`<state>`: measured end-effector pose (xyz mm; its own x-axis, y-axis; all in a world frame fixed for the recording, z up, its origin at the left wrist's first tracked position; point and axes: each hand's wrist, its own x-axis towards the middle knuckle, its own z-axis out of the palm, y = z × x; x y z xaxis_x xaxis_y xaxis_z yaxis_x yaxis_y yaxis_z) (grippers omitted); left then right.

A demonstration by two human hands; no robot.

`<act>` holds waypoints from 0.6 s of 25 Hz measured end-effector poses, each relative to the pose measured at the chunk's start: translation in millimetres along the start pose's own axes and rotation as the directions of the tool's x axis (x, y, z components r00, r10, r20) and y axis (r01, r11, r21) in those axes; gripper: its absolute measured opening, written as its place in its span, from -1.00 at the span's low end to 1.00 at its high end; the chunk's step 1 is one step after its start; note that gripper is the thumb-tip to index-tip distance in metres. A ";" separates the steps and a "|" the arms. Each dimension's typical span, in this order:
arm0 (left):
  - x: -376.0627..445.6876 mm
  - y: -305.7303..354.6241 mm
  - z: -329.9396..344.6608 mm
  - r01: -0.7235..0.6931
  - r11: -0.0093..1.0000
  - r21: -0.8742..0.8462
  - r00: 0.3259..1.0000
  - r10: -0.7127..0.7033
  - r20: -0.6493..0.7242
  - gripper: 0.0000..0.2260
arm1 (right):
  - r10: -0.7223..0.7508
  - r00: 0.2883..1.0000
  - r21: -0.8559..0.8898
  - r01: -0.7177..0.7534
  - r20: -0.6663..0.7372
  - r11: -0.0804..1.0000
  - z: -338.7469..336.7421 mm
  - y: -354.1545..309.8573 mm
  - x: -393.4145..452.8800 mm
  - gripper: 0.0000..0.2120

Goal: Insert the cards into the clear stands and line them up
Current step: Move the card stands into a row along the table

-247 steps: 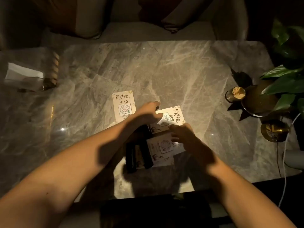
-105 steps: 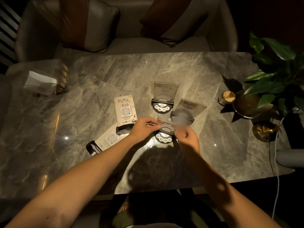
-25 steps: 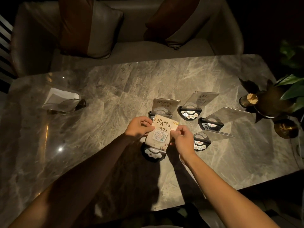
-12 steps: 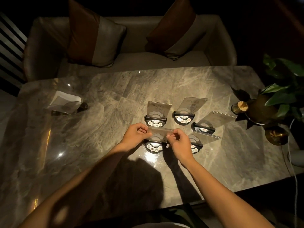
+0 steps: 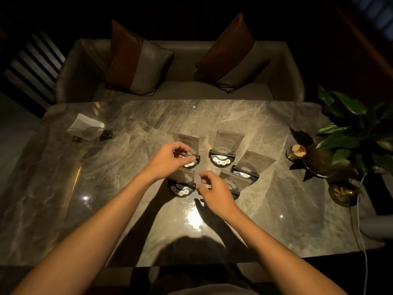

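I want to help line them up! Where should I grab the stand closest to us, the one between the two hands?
Probably pinch the nearest stand by the two side edges of its clear panel, reaching down from above on your own side. The panel stands upright and thin, its sides look free, and the black base sits low on the table, so it is harder to grip.

Dim, warm room: light falls from overhead onto the marble desk (image 5: pixel 127 209), leaving bright glare spots and hard arm shadows. Corners sink into black, edges bow outward, and far cushions (image 5: pixel 136 60) look soft.
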<state>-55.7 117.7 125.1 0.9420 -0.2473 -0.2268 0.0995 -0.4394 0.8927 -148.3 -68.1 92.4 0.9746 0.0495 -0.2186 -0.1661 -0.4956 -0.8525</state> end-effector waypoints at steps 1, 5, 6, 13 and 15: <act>0.2 10.7 9.7 -0.027 1.000 -0.007 0.999 0.026 -0.037 -0.77 | -0.043 0.999 -0.011 0.043 -0.007 0.999 -13.9 -2.8 -3.7 -0.74; 5.6 41.0 47.0 -0.076 0.997 -0.034 0.995 0.073 -0.073 -0.78 | -0.159 0.980 -0.065 0.152 -0.119 0.986 -76.6 -11.9 -4.1 -0.77; 7.2 45.9 53.8 -0.081 0.996 -0.033 0.995 0.078 -0.068 -0.77 | -0.176 0.972 -0.074 0.166 -0.158 0.983 -89.9 -12.4 -2.4 -0.77; 59.1 74.1 88.3 -0.172 0.978 0.118 0.984 0.176 -0.023 -0.65 | -0.179 0.937 -0.273 0.095 -0.301 0.957 -162.4 9.0 25.2 -0.69; 73.2 77.6 92.0 -0.206 0.958 0.198 0.977 0.212 -0.008 -0.63 | -0.168 0.943 -0.358 0.057 -0.286 0.932 -170.2 18.5 31.2 -0.66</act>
<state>-8.5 -13.9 141.9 0.9443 -0.3277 -0.0291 -0.1622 -0.5407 0.8254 -95.4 -223.3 150.7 0.9903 -0.1185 0.0725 -0.0454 -0.7692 -0.6374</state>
